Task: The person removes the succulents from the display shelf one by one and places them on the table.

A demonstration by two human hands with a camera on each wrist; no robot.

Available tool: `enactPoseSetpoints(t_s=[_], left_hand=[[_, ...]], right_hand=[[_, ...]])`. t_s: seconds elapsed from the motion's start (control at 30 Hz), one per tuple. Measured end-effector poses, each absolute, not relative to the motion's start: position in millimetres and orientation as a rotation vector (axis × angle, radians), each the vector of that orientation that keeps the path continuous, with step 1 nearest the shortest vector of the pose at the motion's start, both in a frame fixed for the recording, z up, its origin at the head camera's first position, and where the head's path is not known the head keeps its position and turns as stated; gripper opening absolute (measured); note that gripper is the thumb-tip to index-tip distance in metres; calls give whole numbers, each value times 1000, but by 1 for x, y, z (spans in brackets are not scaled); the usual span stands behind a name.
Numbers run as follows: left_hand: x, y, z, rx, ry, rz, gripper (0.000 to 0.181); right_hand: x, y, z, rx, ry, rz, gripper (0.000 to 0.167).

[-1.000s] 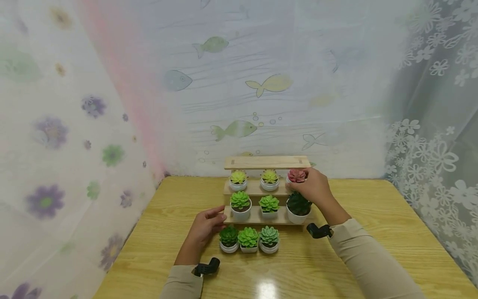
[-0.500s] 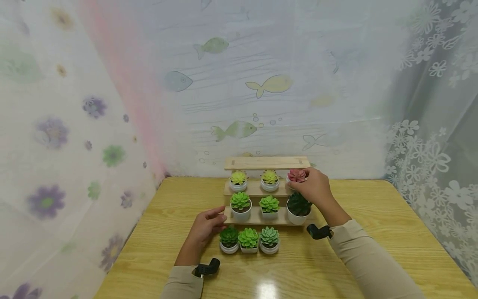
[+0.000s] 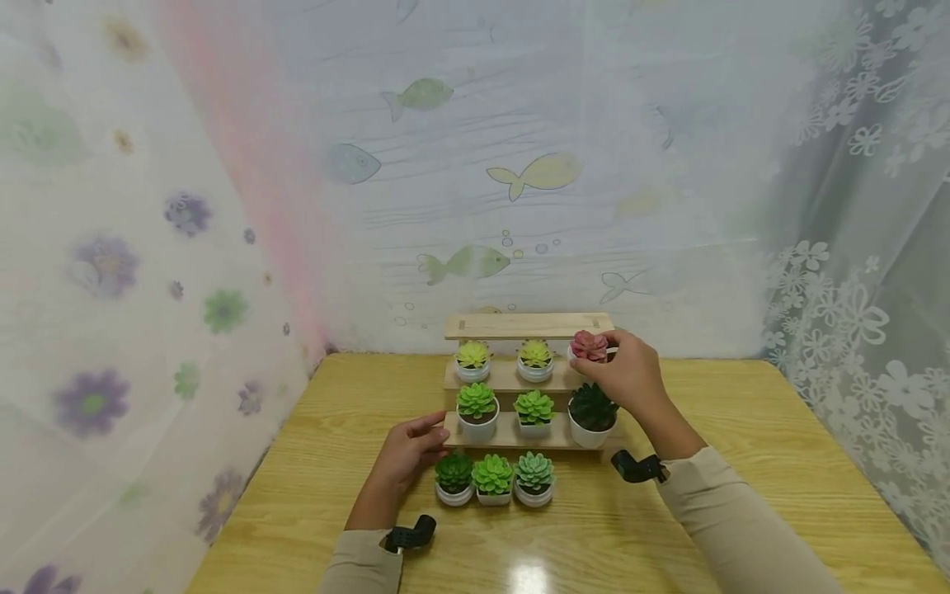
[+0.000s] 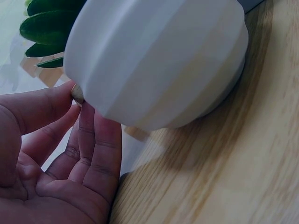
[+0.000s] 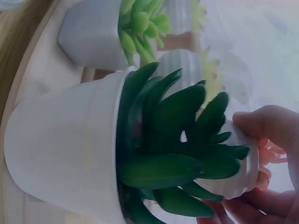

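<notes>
- The pink plant (image 3: 589, 346) is in your right hand (image 3: 629, 370), at the end of the middle shelf on that hand's side.
- Your right thumb and fingers grip its white pot (image 5: 245, 163). I can't tell if the bottom touches the wood.
- You seem to be at the step of putting this plant in its spot, or making it sit straight. The next move calls for a level pot and a soft, slow letting go.
- Just below your right hand is the big dark green plant (image 3: 591, 408). Its leaves come very near your fingers, so a quick pull could bump it.
- Your left hand (image 3: 406, 445) pinches the near end of the lowest shelf of the wooden stand (image 3: 552, 433). That probably helps stop the stand from sliding.
- Between your hands, on that low shelf, are a round bright green plant (image 3: 477, 402) and a square-potted green plant (image 3: 534, 407).
- Two yellow plants, one (image 3: 472, 355) farther from your right hand and one (image 3: 536, 355) nearer, share the pink one's shelf.
- Just beside your left hand, a small dark green plant (image 3: 453, 470) starts a row of three on the table (image 3: 594, 536).
</notes>
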State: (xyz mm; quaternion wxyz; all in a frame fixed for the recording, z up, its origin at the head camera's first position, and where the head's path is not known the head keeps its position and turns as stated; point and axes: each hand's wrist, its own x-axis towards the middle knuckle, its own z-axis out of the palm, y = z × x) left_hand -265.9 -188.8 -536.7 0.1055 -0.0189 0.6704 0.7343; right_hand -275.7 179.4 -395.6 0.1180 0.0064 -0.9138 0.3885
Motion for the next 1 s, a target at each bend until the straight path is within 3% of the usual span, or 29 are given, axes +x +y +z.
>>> enactPoseSetpoints(t_s=[0.5, 1.0], left_hand=[[-266, -189, -537, -75, 1964, 2169, 49], [-264, -188, -533, -66, 1966, 2156, 50]], right_hand=[[-257, 176, -384, 86, -2652, 1153, 62], [-222, 173, -381, 125, -2656, 1140, 71]])
